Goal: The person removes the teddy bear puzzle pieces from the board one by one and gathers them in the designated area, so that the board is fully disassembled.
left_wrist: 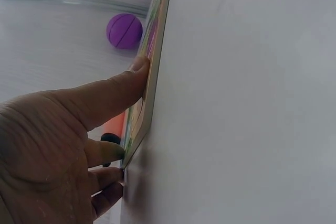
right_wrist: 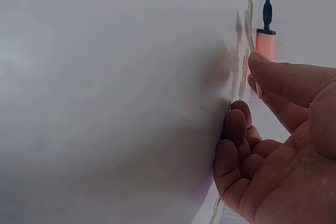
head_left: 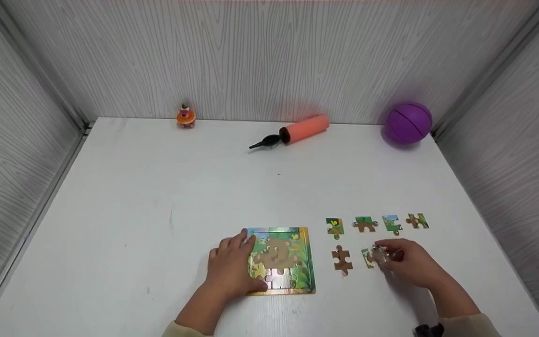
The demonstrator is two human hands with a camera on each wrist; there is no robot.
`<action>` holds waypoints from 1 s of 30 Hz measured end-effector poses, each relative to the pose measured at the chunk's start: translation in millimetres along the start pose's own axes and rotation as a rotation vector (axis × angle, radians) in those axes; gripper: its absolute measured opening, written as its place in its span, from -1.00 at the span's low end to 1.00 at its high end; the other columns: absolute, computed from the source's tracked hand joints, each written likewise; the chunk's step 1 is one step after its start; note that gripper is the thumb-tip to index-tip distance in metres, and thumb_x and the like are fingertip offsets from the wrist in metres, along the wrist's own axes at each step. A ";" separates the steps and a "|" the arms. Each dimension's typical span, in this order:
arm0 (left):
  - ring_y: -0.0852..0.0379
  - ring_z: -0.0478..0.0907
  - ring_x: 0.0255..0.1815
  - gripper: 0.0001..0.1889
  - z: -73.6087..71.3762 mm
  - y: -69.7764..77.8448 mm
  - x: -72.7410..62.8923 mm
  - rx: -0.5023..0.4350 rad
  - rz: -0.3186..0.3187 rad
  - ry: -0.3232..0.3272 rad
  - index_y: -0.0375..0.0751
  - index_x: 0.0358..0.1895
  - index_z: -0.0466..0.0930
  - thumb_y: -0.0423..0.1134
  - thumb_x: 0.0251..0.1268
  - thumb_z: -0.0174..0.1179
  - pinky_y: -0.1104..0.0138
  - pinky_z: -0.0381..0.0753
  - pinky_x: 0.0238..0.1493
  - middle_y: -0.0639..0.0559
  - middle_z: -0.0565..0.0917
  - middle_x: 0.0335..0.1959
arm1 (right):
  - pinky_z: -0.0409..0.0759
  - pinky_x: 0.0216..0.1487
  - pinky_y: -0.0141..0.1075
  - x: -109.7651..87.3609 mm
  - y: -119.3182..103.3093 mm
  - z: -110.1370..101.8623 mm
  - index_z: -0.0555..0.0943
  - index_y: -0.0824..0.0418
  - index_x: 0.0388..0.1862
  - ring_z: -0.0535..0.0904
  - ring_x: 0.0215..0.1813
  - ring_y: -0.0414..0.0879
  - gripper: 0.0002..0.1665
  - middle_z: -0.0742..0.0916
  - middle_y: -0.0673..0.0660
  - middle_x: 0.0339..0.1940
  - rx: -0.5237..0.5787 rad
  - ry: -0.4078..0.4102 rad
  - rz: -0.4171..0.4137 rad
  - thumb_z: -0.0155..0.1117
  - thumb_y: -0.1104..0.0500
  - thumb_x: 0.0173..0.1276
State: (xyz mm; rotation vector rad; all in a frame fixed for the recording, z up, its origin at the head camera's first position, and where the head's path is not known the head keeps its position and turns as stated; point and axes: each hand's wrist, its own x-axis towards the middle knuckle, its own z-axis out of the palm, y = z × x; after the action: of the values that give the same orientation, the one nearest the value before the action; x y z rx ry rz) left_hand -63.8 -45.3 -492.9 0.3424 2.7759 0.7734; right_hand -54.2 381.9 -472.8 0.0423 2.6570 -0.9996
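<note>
Left hand (head_left: 229, 267): set over the left side of the bear puzzle board (head_left: 298, 260), which lies flat on the tabletop (head_left: 157, 187). The forearm slants up and to the right from the near edge. The fingers point away from the person, reaching the board's far left corner; the thumb (left_wrist: 118, 90) extends along the near left corner. Grip: wide, with the digits spread and in contact with the board.

Right hand (head_left: 410, 262): positioned to the right of the board. The forearm slants up and to the left. Grip: narrow; thumb and index finger pinch a puzzle piece (head_left: 380, 254), held tilted. The remaining fingers curl toward the palm, low against the tabletop.

Loose pieces: four form a far row, with the yellow-bird piece (head_left: 335, 227) leftmost. In the near row, the brown piece (head_left: 342, 260) lies nearer the board; the green-edged piece (head_left: 367, 258) lies just beside the pinched one.

Far side of tabletop, left to right: figurine (head_left: 185, 117), orange hand pump (head_left: 306, 129), purple ball (head_left: 409, 122).
</note>
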 end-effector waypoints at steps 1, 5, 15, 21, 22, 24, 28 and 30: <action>-0.24 0.23 0.54 0.20 -0.1 -0.1 0.1 0.000 0.001 0.000 -0.20 0.58 0.39 0.19 -0.22 0.73 -0.22 0.27 0.34 -0.19 0.26 0.65 | 0.55 -0.27 -0.19 0.2 0.4 0.4 0.69 0.28 0.29 0.54 -0.16 -0.01 -0.42 0.71 0.16 -0.03 0.000 0.001 0.002 0.52 0.35 0.27; -0.25 0.24 0.54 0.20 -0.4 0.0 0.0 0.006 0.001 -0.003 -0.21 0.58 0.39 0.20 -0.22 0.72 -0.22 0.28 0.33 -0.20 0.27 0.65 | 0.54 -0.29 -0.20 0.2 1.0 1.9 0.72 0.26 0.25 0.51 -0.16 0.01 -0.42 0.69 0.15 -0.06 -0.007 0.017 0.032 0.55 0.39 0.20; -0.26 0.24 0.53 0.19 0.3 -0.2 -0.4 0.002 0.015 0.006 -0.21 0.58 0.40 0.18 -0.21 0.73 -0.23 0.28 0.32 -0.20 0.27 0.65 | 0.54 -0.20 -0.17 2.1 6.3 3.0 0.75 0.24 0.19 0.50 -0.15 0.01 -0.44 0.67 0.10 -0.09 -0.055 0.003 0.006 0.56 0.37 0.15; -0.26 0.24 0.54 0.19 0.4 -0.4 -0.5 0.007 0.014 0.009 -0.21 0.58 0.40 0.19 -0.21 0.73 -0.23 0.28 0.31 -0.20 0.27 0.65 | 0.53 -0.19 -0.15 2.9 7.9 2.5 0.75 0.25 0.19 0.49 -0.15 0.01 -0.42 0.67 0.10 -0.10 -0.059 0.006 0.009 0.60 0.35 0.12; -0.26 0.24 0.54 0.19 0.3 -0.4 -0.6 0.007 0.015 0.009 -0.21 0.58 0.40 0.19 -0.20 0.73 -0.23 0.28 0.31 -0.20 0.27 0.65 | 0.53 -0.20 -0.16 3.0 8.1 2.6 0.75 0.25 0.19 0.49 -0.16 0.01 -0.42 0.67 0.10 -0.10 -0.060 0.008 0.008 0.60 0.35 0.12; -0.26 0.24 0.54 0.19 -0.1 -0.5 -0.7 0.007 0.017 0.006 -0.21 0.58 0.39 0.19 -0.20 0.73 -0.23 0.27 0.32 -0.20 0.27 0.65 | 0.53 -0.21 -0.17 3.0 8.7 2.8 0.75 0.26 0.19 0.49 -0.16 0.01 -0.41 0.67 0.10 -0.11 -0.062 0.011 0.005 0.61 0.35 0.11; -0.26 0.24 0.54 0.19 -0.7 -1.0 -1.0 0.003 0.020 0.004 -0.21 0.58 0.39 0.19 -0.19 0.72 -0.24 0.27 0.32 -0.20 0.26 0.65 | 0.53 -0.22 -0.20 2.9 8.9 3.2 0.75 0.26 0.19 0.49 -0.16 0.00 -0.40 0.67 0.09 -0.11 -0.067 0.017 0.003 0.62 0.35 0.11; -0.26 0.24 0.54 0.19 -0.9 -1.2 -1.1 0.003 0.021 0.006 -0.21 0.58 0.39 0.19 -0.19 0.73 -0.23 0.27 0.31 -0.20 0.26 0.65 | 0.53 -0.22 -0.19 3.1 8.1 3.1 0.75 0.26 0.20 0.49 -0.16 0.00 -0.40 0.67 0.09 -0.11 -0.068 0.018 0.003 0.62 0.35 0.11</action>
State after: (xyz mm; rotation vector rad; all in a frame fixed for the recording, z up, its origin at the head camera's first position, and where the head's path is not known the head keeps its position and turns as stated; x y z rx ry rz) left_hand -63.2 -47.0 -492.6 0.3709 2.7839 0.7773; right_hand -55.2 385.8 -481.0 0.0404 2.7042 -0.9115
